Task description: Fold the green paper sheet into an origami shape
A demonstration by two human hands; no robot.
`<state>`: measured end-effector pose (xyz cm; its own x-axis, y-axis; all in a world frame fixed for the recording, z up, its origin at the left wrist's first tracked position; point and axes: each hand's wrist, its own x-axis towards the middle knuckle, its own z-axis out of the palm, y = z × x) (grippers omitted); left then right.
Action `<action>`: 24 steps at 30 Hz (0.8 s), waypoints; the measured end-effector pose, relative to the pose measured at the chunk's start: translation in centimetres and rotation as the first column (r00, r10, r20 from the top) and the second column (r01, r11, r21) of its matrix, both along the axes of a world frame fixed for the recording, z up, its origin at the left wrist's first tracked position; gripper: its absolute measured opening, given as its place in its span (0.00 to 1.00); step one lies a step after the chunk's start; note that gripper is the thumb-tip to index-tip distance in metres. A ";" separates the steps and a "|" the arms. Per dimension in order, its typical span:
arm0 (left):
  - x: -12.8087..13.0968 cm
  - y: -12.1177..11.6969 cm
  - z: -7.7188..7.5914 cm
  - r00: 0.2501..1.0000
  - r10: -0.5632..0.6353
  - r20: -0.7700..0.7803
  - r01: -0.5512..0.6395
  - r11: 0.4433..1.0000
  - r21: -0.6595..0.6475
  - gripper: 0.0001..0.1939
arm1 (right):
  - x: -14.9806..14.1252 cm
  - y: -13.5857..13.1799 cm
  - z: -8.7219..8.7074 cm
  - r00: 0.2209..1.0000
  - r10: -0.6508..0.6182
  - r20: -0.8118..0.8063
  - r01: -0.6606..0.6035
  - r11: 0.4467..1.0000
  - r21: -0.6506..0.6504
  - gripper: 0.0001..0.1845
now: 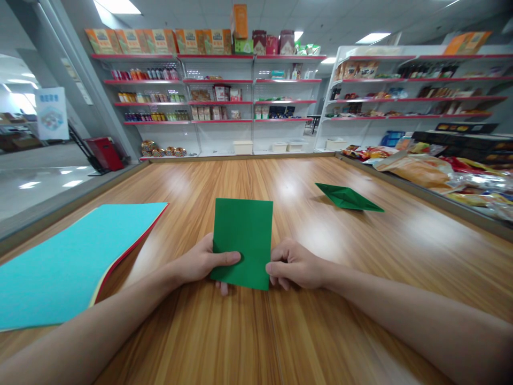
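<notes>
A green sheet of paper (248,230), folded into a small rectangle, is held up over the wooden table (224,342). Its left side is gripped by my left hand (204,259), the thumb lying across the front and the other fingers behind. At the lower right edge, my right hand (294,263) pinches the same paper between thumb and curled fingers. Farther off to the right lies a folded green paper boat (348,198), which neither hand touches.
A stack of coloured paper (84,256), light blue on top with red and yellow edges below, lies on the left of the table. Bagged snacks (425,171) sit beyond the right edge. Stocked shelves (216,80) stand behind the table's far edge.
</notes>
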<state>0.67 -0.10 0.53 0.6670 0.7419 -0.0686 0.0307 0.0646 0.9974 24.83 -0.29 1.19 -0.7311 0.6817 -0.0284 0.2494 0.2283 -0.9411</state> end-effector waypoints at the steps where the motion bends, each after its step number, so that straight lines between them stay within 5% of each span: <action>1: 0.0 0.0 0.0 1.000 0.001 -0.003 -0.001 1.000 -0.002 0.17 | 0.0 0.0 -0.1 1.000 -0.010 -0.008 0.010 1.000 -0.005 0.17; 24: 0.0 0.0 0.2 0.998 -0.067 0.021 0.069 0.994 -0.089 0.13 | -0.3 0.3 -0.1 0.991 -0.100 -0.093 0.098 0.995 -0.025 0.18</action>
